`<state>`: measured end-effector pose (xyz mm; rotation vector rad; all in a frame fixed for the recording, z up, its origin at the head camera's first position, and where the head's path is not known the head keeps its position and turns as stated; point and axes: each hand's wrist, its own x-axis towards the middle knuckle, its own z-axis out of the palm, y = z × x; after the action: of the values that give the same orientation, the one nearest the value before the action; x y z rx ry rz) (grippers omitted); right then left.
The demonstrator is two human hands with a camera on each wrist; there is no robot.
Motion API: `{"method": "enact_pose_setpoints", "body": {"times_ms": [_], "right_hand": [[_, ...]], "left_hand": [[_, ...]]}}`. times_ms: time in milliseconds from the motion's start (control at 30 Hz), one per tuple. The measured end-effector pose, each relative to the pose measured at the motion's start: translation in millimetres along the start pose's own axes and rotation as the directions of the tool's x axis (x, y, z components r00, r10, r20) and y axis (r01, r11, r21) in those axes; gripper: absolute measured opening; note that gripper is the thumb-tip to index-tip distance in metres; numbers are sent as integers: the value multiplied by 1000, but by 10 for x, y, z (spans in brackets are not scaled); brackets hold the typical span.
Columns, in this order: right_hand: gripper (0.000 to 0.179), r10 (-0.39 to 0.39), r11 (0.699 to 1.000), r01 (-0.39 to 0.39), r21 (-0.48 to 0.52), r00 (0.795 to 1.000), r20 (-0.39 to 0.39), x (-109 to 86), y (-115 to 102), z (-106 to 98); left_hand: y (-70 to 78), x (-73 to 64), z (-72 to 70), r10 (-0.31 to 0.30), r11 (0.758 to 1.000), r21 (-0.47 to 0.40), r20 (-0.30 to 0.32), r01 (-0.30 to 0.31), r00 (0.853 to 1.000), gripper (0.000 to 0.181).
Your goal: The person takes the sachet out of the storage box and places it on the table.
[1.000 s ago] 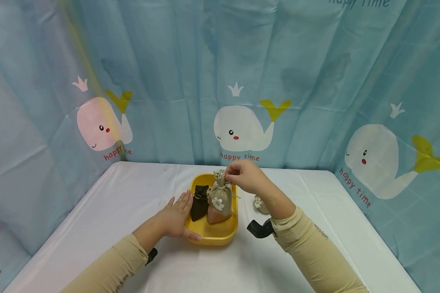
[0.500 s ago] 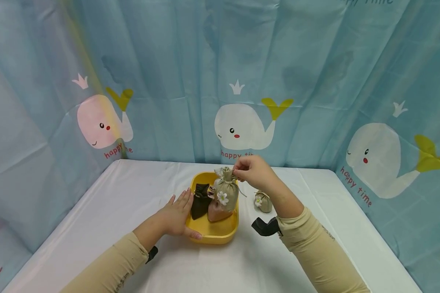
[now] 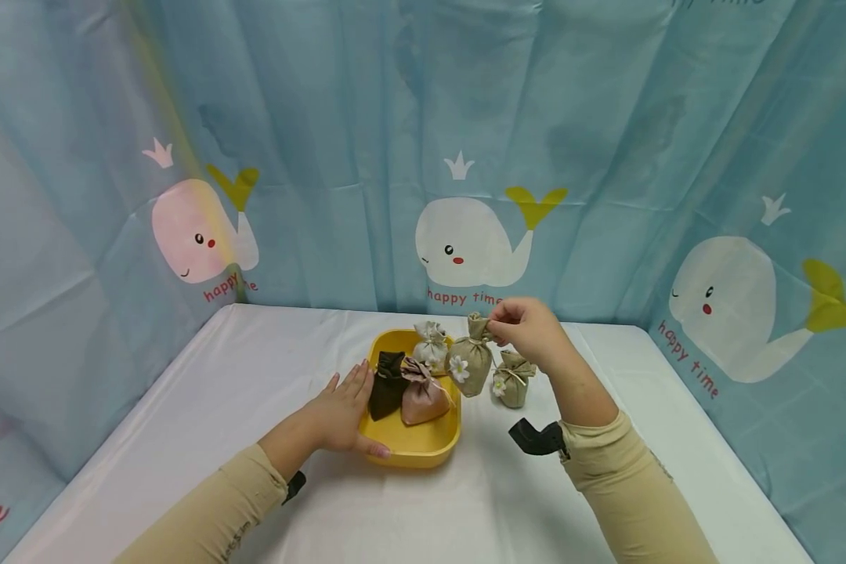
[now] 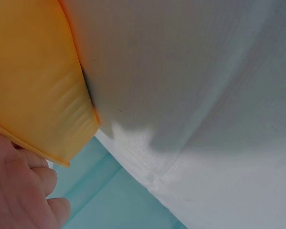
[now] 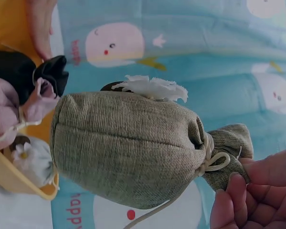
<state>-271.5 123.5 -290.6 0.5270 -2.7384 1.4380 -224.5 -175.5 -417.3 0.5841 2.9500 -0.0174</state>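
Observation:
My right hand point(image 3: 530, 333) pinches the gathered neck of a beige drawstring pouch point(image 3: 470, 365) with a white flower on it. The pouch hangs in the air just beyond the right rim of a yellow basin point(image 3: 414, 458). In the right wrist view the pouch point(image 5: 128, 148) fills the middle, its cord tied in a loop. My left hand point(image 3: 334, 411) rests with spread fingers on the basin's left rim. Inside the basin lie a black pouch point(image 3: 388, 388), a pink pouch point(image 3: 423, 398) and a pale grey pouch point(image 3: 431, 345) with a flower.
Another beige pouch point(image 3: 513, 381) with a white flower stands on the white-covered table point(image 3: 409, 517), right of the basin and below the right hand. A blue curtain point(image 3: 338, 157) with whale prints hangs behind and at both sides.
My right hand has lifted the beige pouch out of the basin and carried it right, uncovering the pink and pale grey pouches. My left hand has stayed at the rim.

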Motion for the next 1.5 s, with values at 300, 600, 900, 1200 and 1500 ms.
{"method": "enact_pose_setpoints", "body": {"times_ms": [300,600,900,1200,1500], "right_hand": [[12,30,1000,-30,5,998,-56,-16,212,-244],[15,40,999,-44,-31,992,-121,-62,354,-510],[18,81,993,-98,-72,975,-207,-125,561,-709],[18,129,986,-152,-71,957,-260,-189,743,-807],[20,169,979,-194,-60,943,-288,-216,883,-834]], "left_hand": [[1,21,11,-10,1000,-19,15,11,1000,136],[22,-5,-40,-13,1000,-27,21,13,1000,134],[24,1,-41,-19,999,-39,29,20,999,134],[30,-5,-40,-15,998,-56,22,16,1000,132],[34,-15,-53,-19,998,-67,26,21,999,132]]}}
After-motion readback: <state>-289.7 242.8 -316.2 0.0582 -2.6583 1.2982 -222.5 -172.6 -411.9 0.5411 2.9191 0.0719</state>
